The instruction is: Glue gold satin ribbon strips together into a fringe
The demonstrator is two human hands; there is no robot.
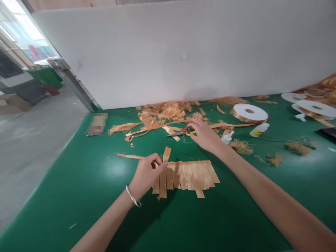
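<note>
My left hand (149, 169) pinches a short tan ribbon strip (166, 154) at the left part of a ribbon fringe (191, 175). The fringe is a row of flat strips hanging from one thin band, whose loose end (130, 156) runs out to the left. Farther back, my right hand (204, 134) has its fingers and thumb about the red and yellow handles of a pair of scissors (178, 133). The blades point left, over a scrap of ribbon. Part of the handles is hidden by my fingers.
Frayed tan fibre (172, 110) and ribbon scraps lie along the white wall (157, 56). A ribbon roll (249, 112), a white bottle (259, 130) and a small glue bottle (227, 137) stand to the right. More rolls (316, 109) lie beyond. The green table's (65, 196) edge is at left.
</note>
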